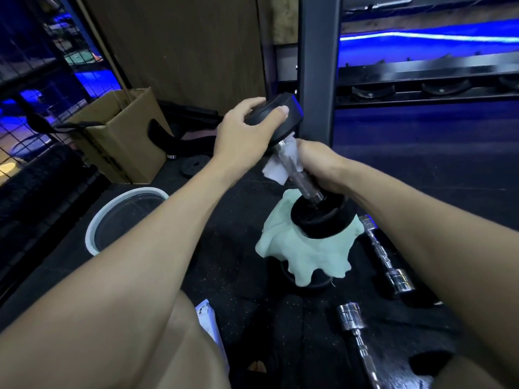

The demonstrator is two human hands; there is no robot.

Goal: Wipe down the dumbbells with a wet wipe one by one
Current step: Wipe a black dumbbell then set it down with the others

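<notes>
While the black dumbbell stands tilted on the green cloth, both hands are on it.

Floor: dark and speckled (230, 265), with everything sitting on it.
White packet: a white packet (209, 321) lies on the floor right by the person's leg.
Shiny dumbbells: one silver dumbbell (356, 335) lies near the bottom, and another silver dumbbell (389, 262) lies just past it, to the right of the green cloth.
Bucket: a pale round bucket (97, 220) sits on the left.
Green cloth: a light green cloth (306, 248) is draped over something dark and round.
Black dumbbell: the black dumbbell (323, 217) leans with its low end on the green cloth and its top end up in the air.
Right hand: the right hand (320, 169) is wrapped around the metal bar and squeezes a white wet wipe (276, 171) against it.
Left hand: the left hand (247, 133) curls its fingers and thumb around the top black end.
Box: a brown cardboard box (126, 141) stands farther back on the left.
Rack: a dark metal rack (317, 66) stands behind, with blue light glowing past it.
</notes>
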